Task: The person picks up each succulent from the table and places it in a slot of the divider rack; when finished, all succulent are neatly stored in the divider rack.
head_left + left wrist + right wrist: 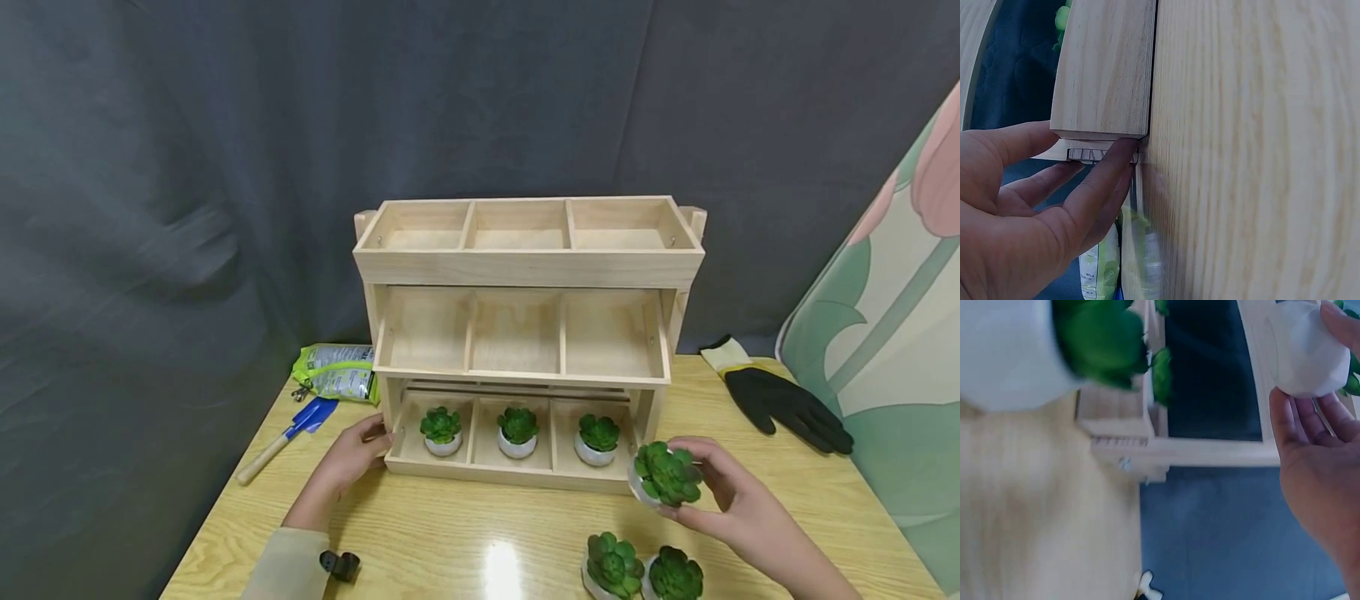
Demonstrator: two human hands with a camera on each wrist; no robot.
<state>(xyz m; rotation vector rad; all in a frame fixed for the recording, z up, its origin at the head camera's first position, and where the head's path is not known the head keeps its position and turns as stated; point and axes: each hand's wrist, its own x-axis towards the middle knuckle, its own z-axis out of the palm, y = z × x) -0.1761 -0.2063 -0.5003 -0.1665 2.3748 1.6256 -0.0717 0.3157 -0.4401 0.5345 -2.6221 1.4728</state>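
Observation:
My right hand [723, 500] grips a potted succulent [667, 475] by its white pot [1310, 350], thumb and fingertips on opposite sides. This plant is held up near the right end of a three-tier wooden plant stand [528, 268]. At the other end, my left hand [354, 454] holds the corner of the bottom tier [1104, 81], with thumb and fingers spread over its upper and lower edges. Three potted succulents [442, 427] sit in the bottom tier, one per compartment. Two others [613, 567] stand on the table, below the right hand in the head view.
A blue hand trowel [300, 425] with a wooden handle and a green bag [337, 372] lie left of the stand. On the right is a black work glove [780, 400]. A small black object [341, 565] lies near the left sleeve. Dark curtain [450, 100] hangs behind.

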